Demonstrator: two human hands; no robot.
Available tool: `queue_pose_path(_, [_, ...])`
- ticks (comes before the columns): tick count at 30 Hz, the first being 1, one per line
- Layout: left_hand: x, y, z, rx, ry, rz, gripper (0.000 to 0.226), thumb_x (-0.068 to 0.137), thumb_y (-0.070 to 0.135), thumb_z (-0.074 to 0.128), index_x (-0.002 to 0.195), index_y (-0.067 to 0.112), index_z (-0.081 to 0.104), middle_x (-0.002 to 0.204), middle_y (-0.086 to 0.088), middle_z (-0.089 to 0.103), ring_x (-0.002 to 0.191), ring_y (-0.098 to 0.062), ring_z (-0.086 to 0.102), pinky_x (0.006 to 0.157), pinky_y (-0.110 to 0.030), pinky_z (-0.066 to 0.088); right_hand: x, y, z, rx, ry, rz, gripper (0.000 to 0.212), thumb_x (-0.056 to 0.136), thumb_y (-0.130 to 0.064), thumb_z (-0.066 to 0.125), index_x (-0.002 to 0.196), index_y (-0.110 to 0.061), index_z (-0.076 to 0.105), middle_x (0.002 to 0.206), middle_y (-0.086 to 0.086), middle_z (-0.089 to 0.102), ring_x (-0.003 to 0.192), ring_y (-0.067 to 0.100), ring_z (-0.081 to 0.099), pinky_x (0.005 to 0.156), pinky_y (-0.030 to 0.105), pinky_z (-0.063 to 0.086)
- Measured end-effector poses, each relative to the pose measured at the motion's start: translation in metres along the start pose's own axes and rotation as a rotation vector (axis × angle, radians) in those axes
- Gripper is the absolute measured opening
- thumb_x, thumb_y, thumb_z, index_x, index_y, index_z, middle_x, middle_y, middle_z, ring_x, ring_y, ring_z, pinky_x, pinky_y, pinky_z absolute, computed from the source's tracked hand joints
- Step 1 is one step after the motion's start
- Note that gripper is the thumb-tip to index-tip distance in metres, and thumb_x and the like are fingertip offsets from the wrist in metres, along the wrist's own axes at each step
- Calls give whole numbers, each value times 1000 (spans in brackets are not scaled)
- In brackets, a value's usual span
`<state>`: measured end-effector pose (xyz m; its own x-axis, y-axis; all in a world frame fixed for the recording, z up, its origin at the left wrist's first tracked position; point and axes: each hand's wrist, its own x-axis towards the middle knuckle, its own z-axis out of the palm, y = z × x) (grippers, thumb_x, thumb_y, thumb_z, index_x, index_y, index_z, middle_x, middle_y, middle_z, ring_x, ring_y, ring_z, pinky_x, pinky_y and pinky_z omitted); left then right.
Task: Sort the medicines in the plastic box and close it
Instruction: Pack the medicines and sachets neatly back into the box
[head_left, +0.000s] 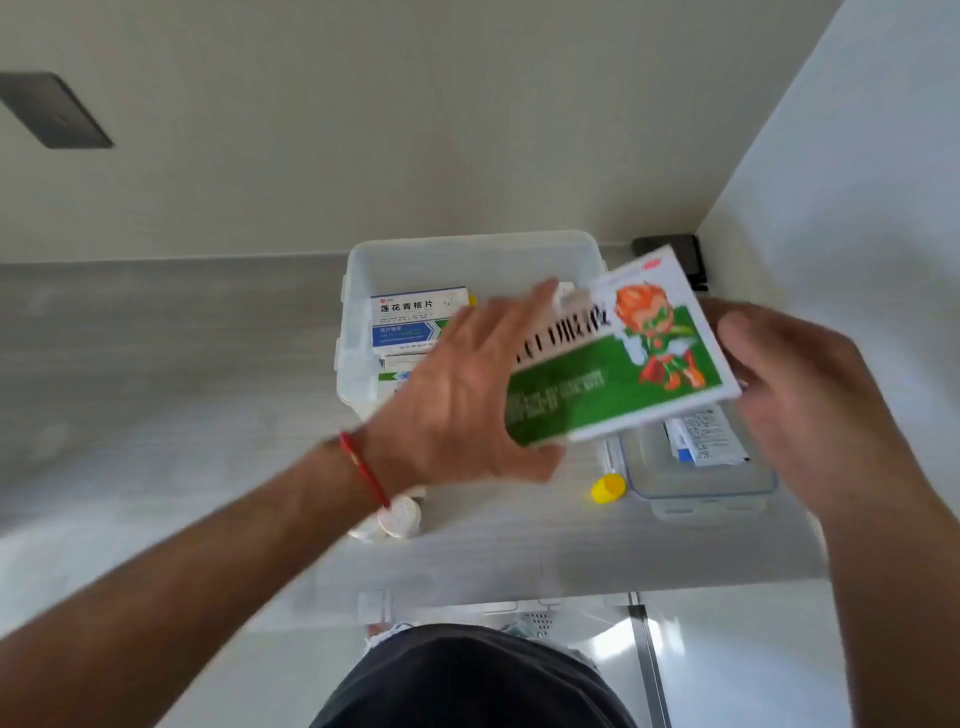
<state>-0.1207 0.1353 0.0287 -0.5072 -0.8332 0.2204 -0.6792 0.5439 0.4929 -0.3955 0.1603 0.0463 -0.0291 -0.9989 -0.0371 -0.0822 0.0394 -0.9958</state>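
A yellow cap (608, 488) and a white bottle (399, 517) lie on the grey table (156, 364) toward its near edge, and a shallow clear lid (696, 478) holding a sachet (706, 436) sits by the right edge — partly hidden under the raised green-and-white medicine carton (618, 358). The left hand (457, 395) grips that carton by its left end, tilted, over the clear plastic box (467, 260) at the table's back edge; blue-and-white cartons (410, 322) lie inside. The right hand (800, 395) is beside the carton, fingers loosely spread — whether it touches is unclear.

A grey countertop (156, 374) meets a beige wall (415, 130); a dark wall plate (54, 111) upper left.
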Motion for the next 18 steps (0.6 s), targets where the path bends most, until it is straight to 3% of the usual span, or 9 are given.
queue_pose_path(4, [46, -50, -40, 32, -135, -112, 118, 57, 60, 78, 155, 25, 24, 136, 0, 49, 119, -14, 45, 103, -25, 35, 33, -8, 27, 69, 152, -42, 27, 95, -32, 62, 111, -17, 77, 105, 10, 79, 97, 28, 75, 80, 38, 59])
queue_pose_path(8, [64, -95, -25, -22, -475, -294, 117, 63, 47, 90, 157, 29, 22, 151, 3, 42, 136, -18, 42, 110, -30, 32, 54, 9, 55, 3, 184, 34, 20, 89, -21, 63, 102, -14, 77, 93, 7, 80, 80, 21, 75, 68, 31, 59])
queue_pose_path(12, [66, -117, -4, -10, -732, -368, 108, 61, 46, 87, 151, 30, 31, 133, 12, 56, 124, -16, 55, 109, -36, 43, 70, 35, 75, -152, 151, 113, 19, 93, -10, 60, 101, -19, 74, 89, -2, 79, 78, 15, 75, 72, 37, 62])
queue_pose_path(15, [66, -124, 2, -11, -778, -349, 103, 59, 51, 88, 146, 32, 37, 128, 14, 60, 119, -15, 58, 108, -39, 44, 74, 50, 81, -214, 160, 136, 20, 91, -11, 59, 100, -21, 75, 89, -2, 78, 79, 13, 76, 78, 44, 64])
queue_pose_path(18, [61, -128, 2, 53, -732, -333, 100, 70, 51, 85, 152, 28, 33, 141, 7, 51, 130, -18, 48, 114, -38, 36, 72, 59, 83, -286, 161, 108, 19, 91, -10, 62, 103, -14, 76, 94, 1, 78, 84, 15, 74, 84, 45, 63])
